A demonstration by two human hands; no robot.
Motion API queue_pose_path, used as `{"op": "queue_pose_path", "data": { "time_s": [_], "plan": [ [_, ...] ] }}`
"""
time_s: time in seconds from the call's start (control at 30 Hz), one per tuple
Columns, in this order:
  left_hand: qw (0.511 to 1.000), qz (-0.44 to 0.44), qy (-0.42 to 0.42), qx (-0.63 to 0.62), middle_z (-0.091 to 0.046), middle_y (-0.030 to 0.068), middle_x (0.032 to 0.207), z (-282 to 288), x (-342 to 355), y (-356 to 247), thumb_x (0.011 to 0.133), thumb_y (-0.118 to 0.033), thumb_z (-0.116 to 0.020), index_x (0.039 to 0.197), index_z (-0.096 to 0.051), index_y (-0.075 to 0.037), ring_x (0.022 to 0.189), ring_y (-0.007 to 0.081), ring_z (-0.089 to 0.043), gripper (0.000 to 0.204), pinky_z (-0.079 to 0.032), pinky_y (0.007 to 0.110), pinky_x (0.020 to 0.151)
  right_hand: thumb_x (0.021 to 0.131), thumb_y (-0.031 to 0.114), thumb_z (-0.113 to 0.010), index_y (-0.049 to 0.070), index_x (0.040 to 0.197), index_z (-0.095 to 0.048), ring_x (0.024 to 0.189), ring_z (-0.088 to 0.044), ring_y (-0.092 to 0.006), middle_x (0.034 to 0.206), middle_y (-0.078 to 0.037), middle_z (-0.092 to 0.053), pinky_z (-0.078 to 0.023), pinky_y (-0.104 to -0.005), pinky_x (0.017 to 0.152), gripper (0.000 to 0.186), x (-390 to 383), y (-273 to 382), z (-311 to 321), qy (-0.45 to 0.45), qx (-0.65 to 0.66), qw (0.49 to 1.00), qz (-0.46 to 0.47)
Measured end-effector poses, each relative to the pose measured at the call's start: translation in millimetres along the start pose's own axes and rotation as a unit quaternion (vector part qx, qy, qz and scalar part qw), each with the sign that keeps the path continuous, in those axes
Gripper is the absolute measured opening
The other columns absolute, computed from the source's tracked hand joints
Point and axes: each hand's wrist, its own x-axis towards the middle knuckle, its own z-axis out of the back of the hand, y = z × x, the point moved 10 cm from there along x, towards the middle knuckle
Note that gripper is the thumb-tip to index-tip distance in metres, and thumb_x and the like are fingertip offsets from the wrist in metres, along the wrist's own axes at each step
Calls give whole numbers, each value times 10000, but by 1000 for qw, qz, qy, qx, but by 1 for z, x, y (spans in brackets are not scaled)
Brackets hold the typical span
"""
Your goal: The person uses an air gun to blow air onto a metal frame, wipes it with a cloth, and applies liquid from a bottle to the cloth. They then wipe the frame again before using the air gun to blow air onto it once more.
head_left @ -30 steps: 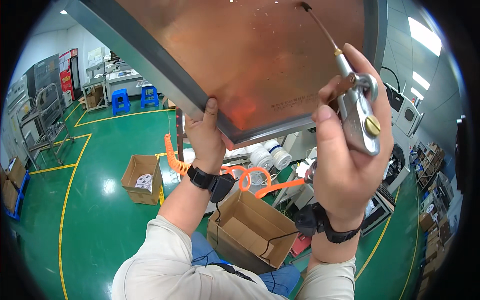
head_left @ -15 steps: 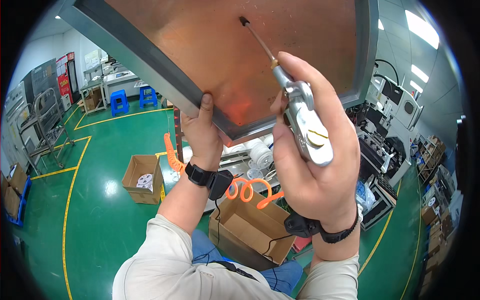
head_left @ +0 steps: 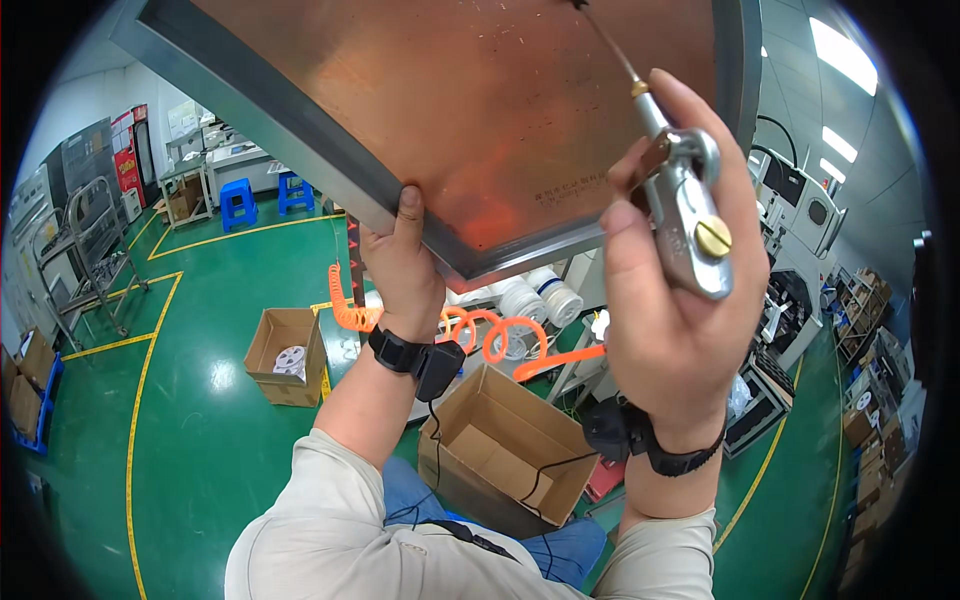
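A framed metal stencil (head_left: 440, 110), a shiny coppery sheet in a grey metal frame, is held up tilted before me. My left hand (head_left: 405, 265) grips its lower left edge, thumb on the near side of the frame. In my right hand (head_left: 680, 330) is a silver air blow gun (head_left: 690, 230) with a brass screw and a long thin nozzle. Its dark tip lies at the upper part of the sheet; contact cannot be told. From below that hand an orange coiled air hose (head_left: 505, 335) runs left behind my left wrist.
An open cardboard box (head_left: 500, 455) stands close below my arms, a smaller box (head_left: 287, 355) with white reels on the green floor to the left. White reels (head_left: 525, 300) lie under the stencil. Machinery (head_left: 790, 310) is at the right, a wire trolley (head_left: 95, 260) far left.
My right hand has moved right with the air blow gun, its nozzle tip shifting right and up across the sheet. The hose stretched along. My left hand and the stencil have hardly moved.
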Motion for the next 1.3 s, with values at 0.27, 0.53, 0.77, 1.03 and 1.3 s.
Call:
{"op": "queue_pose_path", "data": {
  "time_s": [0.27,0.53,0.77,1.03,1.3],
  "plan": [
    [1000,16,-8,1,-670,9,967,2,-1,0,1014,-276,-778,1174,-621,-74,821,134,-679,302,-590,322,687,912,-66,-577,-49,1513,-528,924,-608,-83,1064,-57,-667,-486,-210,817,603,-1,-2,-1,27,-6,1000,-10],
    [1000,27,-9,-8,-661,14,978,1,-1,-1,1013,-271,-781,1185,-608,-67,812,132,-670,319,-593,313,664,914,-86,-570,-67,1507,-525,920,-601,-78,1050,-57,-672,-491,-216,821,595,2,1,-10,61,17,998,18],
    [1000,6,-3,-1,-705,18,1113,4,2,2,1035,-270,-745,1239,-634,-97,959,168,-703,289,-609,349,723,907,-48,-581,-42,1494,-557,932,-601,-87,1035,-53,-667,-491,-225,843,588,5,-1,-4,54,34,998,-13],
    [999,14,-5,30,-697,13,1089,11,3,5,1037,-254,-743,1235,-626,-95,927,158,-705,280,-614,340,701,873,-70,-574,-45,1483,-567,909,-599,-88,1019,-52,-655,-488,-221,826,611,7,2,-10,3,127,992,13],
    [1000,7,-8,24,-690,13,1074,9,4,5,1033,-244,-747,1232,-623,-92,908,158,-702,279,-614,348,686,873,-69,-576,-49,1479,-567,892,-598,-92,1006,-48,-647,-483,-221,809,607,2,7,-11,30,57,997,33]
  ]
}}
